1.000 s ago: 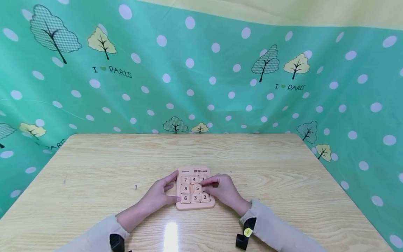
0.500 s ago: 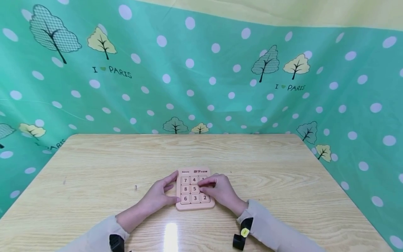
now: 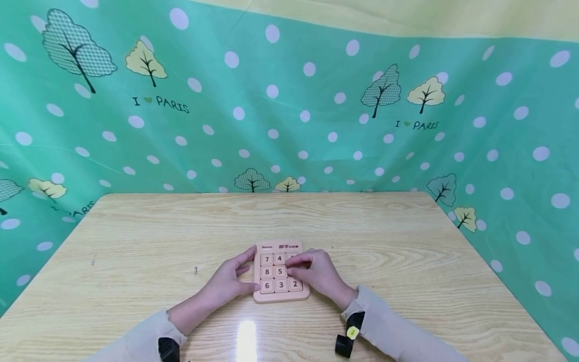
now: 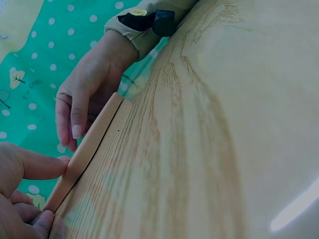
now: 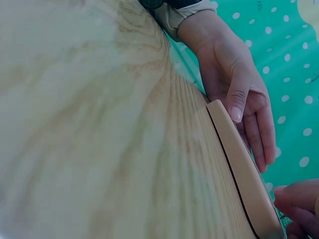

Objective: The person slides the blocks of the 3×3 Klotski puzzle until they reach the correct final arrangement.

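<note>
A pinkish number sliding puzzle (image 3: 280, 297) lies flat on the table, its tiles in three rows. Along its left side rests my left hand (image 3: 228, 279), index finger reaching the upper left corner and thumb at the lower left edge. My right hand (image 3: 318, 274) is over the right column, with index fingertip and thumb tip close together at the right edge of the 5 tile (image 3: 280, 271). Those fingers hide the middle right spot and part of the 1 tile. From the left wrist view, the puzzle's side edge (image 4: 94, 139) shows, with left fingertips against it.
The wooden table (image 3: 158, 236) carries a bright light reflection (image 3: 246, 342) in front of the puzzle. A green dotted curtain (image 3: 289, 100) hangs behind and beside the table. Each wrist has a black strap, such as the right wrist strap (image 3: 355, 322).
The 5 tile has slid left from between the middle and right columns into the middle column, beside the 8. My right hand moved slightly left with it; the left hand stayed put.
</note>
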